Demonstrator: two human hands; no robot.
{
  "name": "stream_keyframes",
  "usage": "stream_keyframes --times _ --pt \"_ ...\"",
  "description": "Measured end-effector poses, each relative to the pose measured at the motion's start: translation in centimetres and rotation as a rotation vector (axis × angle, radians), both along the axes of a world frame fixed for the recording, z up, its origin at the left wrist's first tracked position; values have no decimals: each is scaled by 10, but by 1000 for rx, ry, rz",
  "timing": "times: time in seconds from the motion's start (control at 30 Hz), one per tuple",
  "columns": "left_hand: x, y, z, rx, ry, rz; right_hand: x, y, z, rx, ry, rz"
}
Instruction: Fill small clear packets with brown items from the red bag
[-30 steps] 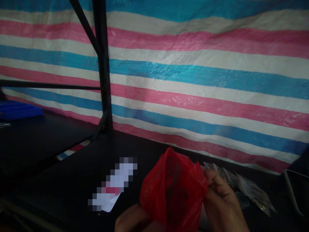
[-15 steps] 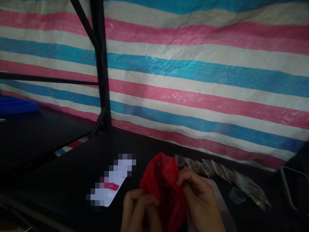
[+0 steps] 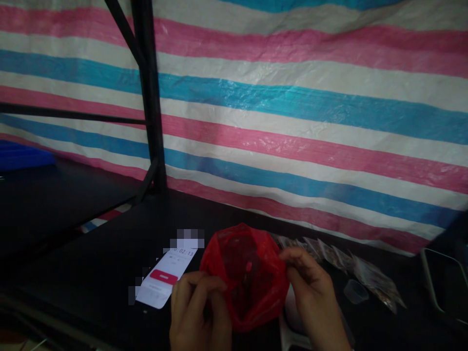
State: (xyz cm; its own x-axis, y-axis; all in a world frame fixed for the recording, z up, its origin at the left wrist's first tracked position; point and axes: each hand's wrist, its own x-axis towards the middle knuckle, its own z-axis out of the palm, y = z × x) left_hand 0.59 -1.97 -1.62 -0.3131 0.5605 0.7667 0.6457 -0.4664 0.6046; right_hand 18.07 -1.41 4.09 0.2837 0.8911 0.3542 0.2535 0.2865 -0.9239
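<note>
A red plastic bag (image 3: 268, 297) sits in front of me with its mouth spread wide. My left hand (image 3: 199, 309) pinches the near left part of its rim, fingers curled. On the right side, my right hand (image 3: 314, 297) grips the rim between thumb and fingers. Down in the bag are dark shapes and a small bright red piece; I cannot make out what they are. Under my right wrist a pale flat object (image 3: 294, 312) shows in part, mostly covered.
A phone with a lit screen (image 3: 163, 280) lies left of the bag. Several small clear bags of brownish pieces (image 3: 376, 280) run in a row at right, near a small clear cup (image 3: 356, 291) and a dark-framed object (image 3: 444, 280). Behind stand a black post (image 3: 149, 97) and striped sheeting.
The bag's mouth has been pulled much wider, so its inside shows. My left hand has moved left and my right hand slightly right. The view has shifted a little.
</note>
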Motion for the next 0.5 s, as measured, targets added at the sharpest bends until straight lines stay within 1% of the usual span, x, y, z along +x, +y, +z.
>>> stream_keyframes --times 0.07,0.13,0.23,0.3,0.37,0.5 --pt "-8 7 -3 14 194 -12 -1 -1 -3 -3 -202 33" --pt "-14 13 -4 28 344 -83 -3 -2 -7 -10 -441 55" --pt "-17 17 -4 19 392 -203 -4 -2 -14 -34 -700 17" --pt "-19 18 -3 10 383 -202 -3 0 -17 -43 -794 -20" --pt "-22 20 -4 -5 382 -165 -2 2 -18 -47 -842 -37" --pt "-25 24 -8 -52 388 -82 -3 6 -13 -58 -815 -29"
